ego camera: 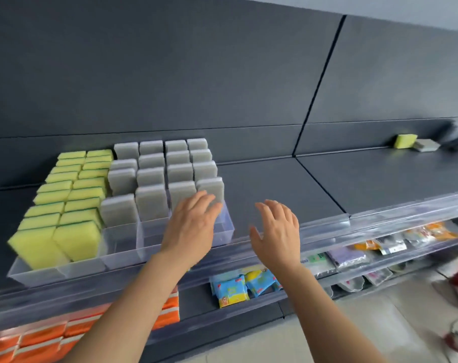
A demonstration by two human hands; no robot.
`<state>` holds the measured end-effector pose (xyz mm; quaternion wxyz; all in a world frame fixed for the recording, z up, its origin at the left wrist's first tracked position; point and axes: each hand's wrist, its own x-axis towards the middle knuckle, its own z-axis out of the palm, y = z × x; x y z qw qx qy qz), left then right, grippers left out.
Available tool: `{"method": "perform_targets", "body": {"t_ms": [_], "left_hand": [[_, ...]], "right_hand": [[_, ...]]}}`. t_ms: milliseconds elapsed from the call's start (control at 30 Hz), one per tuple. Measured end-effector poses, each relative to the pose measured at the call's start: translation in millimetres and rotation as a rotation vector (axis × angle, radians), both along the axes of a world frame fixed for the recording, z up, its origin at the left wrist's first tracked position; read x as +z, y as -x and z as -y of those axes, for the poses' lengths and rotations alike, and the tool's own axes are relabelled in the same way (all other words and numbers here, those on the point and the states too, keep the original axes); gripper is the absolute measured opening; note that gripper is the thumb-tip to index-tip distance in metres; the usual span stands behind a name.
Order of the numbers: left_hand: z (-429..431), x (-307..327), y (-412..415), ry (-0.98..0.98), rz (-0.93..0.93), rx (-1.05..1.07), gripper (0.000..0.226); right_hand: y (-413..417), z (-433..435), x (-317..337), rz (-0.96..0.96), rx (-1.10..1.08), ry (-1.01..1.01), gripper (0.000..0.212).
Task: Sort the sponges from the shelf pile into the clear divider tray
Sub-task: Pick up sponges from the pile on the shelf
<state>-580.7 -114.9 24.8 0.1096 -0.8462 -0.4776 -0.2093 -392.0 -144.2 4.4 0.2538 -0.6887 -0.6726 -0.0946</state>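
The clear divider tray (123, 260) sits on the dark shelf at the left. Two of its lanes hold several upright yellow sponges (65, 205); the lanes to their right hold several upright grey sponges (152, 176). My left hand (190, 227) hovers with straight fingers over the tray's right front corner, fingertips at the nearest grey sponge (212, 189). My right hand (277, 231) hangs spread and empty just right of the tray, above the shelf's front rail. Far right on the shelf lie a loose yellow sponge (405, 140) and a grey sponge (427, 145), with blurred dark items beside them.
A clear price rail (380, 224) runs along the shelf's front edge. Bare dark shelf (314, 184) stretches between the tray and the far pile. Lower shelves hold orange packs (47, 336), blue-yellow packets (238, 284) and other wrapped goods (380, 247).
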Motion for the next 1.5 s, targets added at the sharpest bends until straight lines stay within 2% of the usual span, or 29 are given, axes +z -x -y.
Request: {"method": "perform_targets", "body": {"t_ms": [367,767,1500], "left_hand": [[11,-23,-175,0.041,-0.055,-0.158,0.055],[-6,-35,-328,0.096,-0.075,-0.273,0.051],[-187,-13,-609,0.122,-0.041,-0.443,0.044]], "right_hand": [[-175,46,-10,0.059,-0.185,0.224,0.051],[-323,65,-14,0.028,-0.304,0.288,0.051],[-573,-91,13,-0.025,-0.513,0.260,0.050]]}}
